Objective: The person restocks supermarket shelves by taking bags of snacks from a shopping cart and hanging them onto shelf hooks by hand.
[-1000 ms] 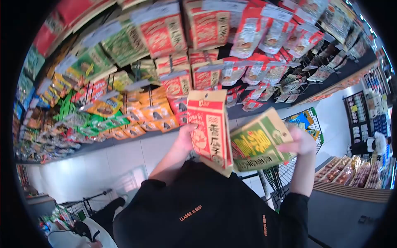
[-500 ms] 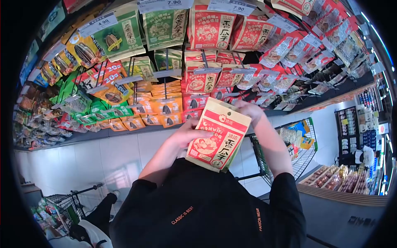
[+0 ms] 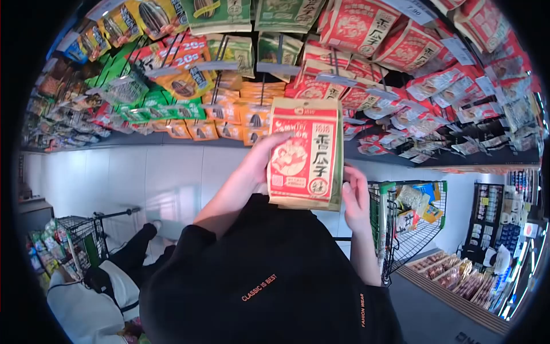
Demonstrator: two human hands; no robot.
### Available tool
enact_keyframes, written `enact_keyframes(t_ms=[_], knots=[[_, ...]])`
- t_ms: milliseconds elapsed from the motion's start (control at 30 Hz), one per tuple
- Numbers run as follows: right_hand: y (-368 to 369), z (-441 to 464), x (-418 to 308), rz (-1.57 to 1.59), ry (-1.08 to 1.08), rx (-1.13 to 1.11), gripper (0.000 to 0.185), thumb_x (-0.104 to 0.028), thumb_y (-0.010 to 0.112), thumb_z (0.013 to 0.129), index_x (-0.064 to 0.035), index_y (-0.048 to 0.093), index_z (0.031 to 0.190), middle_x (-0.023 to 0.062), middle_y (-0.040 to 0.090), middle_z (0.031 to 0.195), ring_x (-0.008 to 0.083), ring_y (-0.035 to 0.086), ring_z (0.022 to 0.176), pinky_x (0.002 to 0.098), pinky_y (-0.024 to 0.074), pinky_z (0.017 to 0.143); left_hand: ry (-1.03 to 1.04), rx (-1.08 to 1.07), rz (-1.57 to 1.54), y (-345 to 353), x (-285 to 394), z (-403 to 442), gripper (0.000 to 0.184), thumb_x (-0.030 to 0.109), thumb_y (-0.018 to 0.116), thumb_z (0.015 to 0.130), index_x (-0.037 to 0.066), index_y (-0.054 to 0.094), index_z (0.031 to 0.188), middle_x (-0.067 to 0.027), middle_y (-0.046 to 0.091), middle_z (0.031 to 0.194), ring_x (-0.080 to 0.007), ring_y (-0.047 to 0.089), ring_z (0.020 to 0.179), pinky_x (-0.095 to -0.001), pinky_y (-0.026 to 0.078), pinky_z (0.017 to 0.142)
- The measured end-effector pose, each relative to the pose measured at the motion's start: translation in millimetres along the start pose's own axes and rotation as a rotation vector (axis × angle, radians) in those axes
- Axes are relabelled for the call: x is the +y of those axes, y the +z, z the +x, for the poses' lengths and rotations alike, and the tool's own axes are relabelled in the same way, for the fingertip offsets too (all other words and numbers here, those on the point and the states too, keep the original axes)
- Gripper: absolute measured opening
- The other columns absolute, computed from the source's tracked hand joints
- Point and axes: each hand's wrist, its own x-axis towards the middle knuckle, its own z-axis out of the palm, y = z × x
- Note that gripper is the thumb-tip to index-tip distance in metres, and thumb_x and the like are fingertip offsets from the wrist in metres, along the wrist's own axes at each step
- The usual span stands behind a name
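Left hand (image 3: 259, 161): fingers clamped on red packet (image 3: 306, 166), thumb across its front. Packet upright between both hands, green packet (image 3: 340, 143) directly behind. Right hand (image 3: 356, 198) at the packets' right edge; cannot tell whether its fingers grip.

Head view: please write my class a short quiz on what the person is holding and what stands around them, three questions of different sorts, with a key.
1. Which hand has its thumb on the front of the red packet?
2. True or false: the cart on the picture's right is empty.
3. Where is the green packet? A) In front of the red one; B) Behind it, mostly hidden; C) On the floor.

Key
1. The left hand.
2. False; several packages lie in it.
3. B.
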Motion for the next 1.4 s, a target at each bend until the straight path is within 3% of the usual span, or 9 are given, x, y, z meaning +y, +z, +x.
enact_keyframes(t_ms=[267,500,700,833,967,1133,1233,1300,1400], knots=[[31.7,-13.4,-24.7,-0.204,-0.089,0.177,0.035,-0.019,0.037,0.099,0.0044,0.054,0.120,0.0215,0.033,0.142,0.0329,0.032,0.134,0.0433,0.0249,0.110,0.031,-0.025,-0.030,22.9,11.4,-6.7,0.046,0.032,0.059,0.088,0.002,0.052,0.122,-0.0151,0.064,0.114,-0.0257,0.065,0.099,-0.0412,0.054,0.088],[28.3,-8.7,-28.4,-0.114,-0.043,0.160,0.035,-0.019,0.039,0.099,0.0050,0.057,0.119,0.0211,0.033,0.142,0.0312,0.031,0.135,0.0421,0.0251,0.109,0.033,0.038,-0.061,35.0,10.1,-10.6,0.048,0.032,0.060,0.088,0.000,0.050,0.123,-0.0167,0.063,0.114,-0.0264,0.065,0.100,-0.0411,0.054,0.088],[25.4,-0.5,-31.2,-0.657,-0.005,0.083,0.057,-0.036,0.073,0.078,0.0023,0.056,0.117,0.0261,0.037,0.134,0.0413,0.035,0.126,0.0479,0.0267,0.107,0.106,0.018,0.027,29.5,-15.2,3.7,0.047,0.028,0.057,0.089,0.001,0.047,0.126,-0.0164,0.061,0.117,-0.0249,0.064,0.104,-0.0397,0.053,0.090],[18.2,5.1,-48.8,-0.924,-0.146,0.192,0.057,-0.037,0.078,0.073,0.0006,0.059,0.111,0.0286,0.037,0.132,0.0438,0.030,0.127,0.0520,0.0253,0.107,0.182,0.064,-0.010,48.3,-30.3,5.6,0.052,0.044,0.043,0.093,0.004,0.049,0.125,-0.0138,0.061,0.119,-0.0251,0.062,0.104,-0.0411,0.051,0.090],[0.7,6.2,-31.8,-0.652,-0.274,0.157,0.057,-0.036,0.081,0.070,0.0030,0.059,0.104,0.0251,0.038,0.135,0.0447,0.025,0.132,0.0527,0.0275,0.105,0.291,0.097,-0.007,54.9,-42.1,17.0,0.053,0.046,0.030,0.097,0.004,0.050,0.121,-0.0128,0.062,0.116,-0.0224,0.063,0.103,-0.0369,0.052,0.088],[-27.4,14.5,-34.6,-0.131,-0.014,-0.043,0.053,-0.013,0.071,0.084,0.0021,0.043,0.126,0.0122,0.057,0.116,0.0188,0.063,0.097,0.0310,0.0507,0.084,0.333,0.082,0.035,65.5,-53.8,34.5,0.047,0.037,0.028,0.099,0.001,0.051,0.119,-0.0152,0.062,0.115,-0.0239,0.064,0.099,-0.0367,0.054,0.084],[-42.6,27.9,-23.1,0.310,0.028,-0.029,0.051,-0.013,0.069,0.086,0.0017,0.041,0.125,0.0111,0.058,0.114,0.0187,0.064,0.096,0.0318,0.0515,0.082,0.335,0.113,0.179,81.6,-57.4,42.3,0.042,0.032,0.033,0.098,0.001,0.050,0.120,-0.0145,0.062,0.115,-0.0213,0.065,0.095,-0.0341,0.054,0.082],[-68.6,30.2,-36.4,0.455,0.323,-0.124,0.057,-0.006,0.067,0.086,-0.0011,0.035,0.133,0.0073,0.057,0.120,0.0135,0.056,0.108,0.0305,0.0470,0.092,0.386,0.069,0.319,95.8,-59.9,44.2,0.038,0.027,0.038,0.098,-0.002,0.049,0.122,-0.0120,0.061,0.114,-0.0164,0.065,0.093,-0.0312,0.054,0.080],[-91.2,38.5,-19.1,0.547,0.164,-0.147,0.064,-0.003,0.068,0.084,-0.0020,0.033,0.137,0.0063,0.055,0.123,0.0131,0.052,0.115,0.0315,0.0439,0.097,0.443,0.054,0.451,99.9,-65.4,53.4,0.035,0.024,0.043,0.099,-0.006,0.057,0.112,-0.0075,0.056,0.114,-0.0133,0.062,0.097,-0.0284,0.053,0.081]])
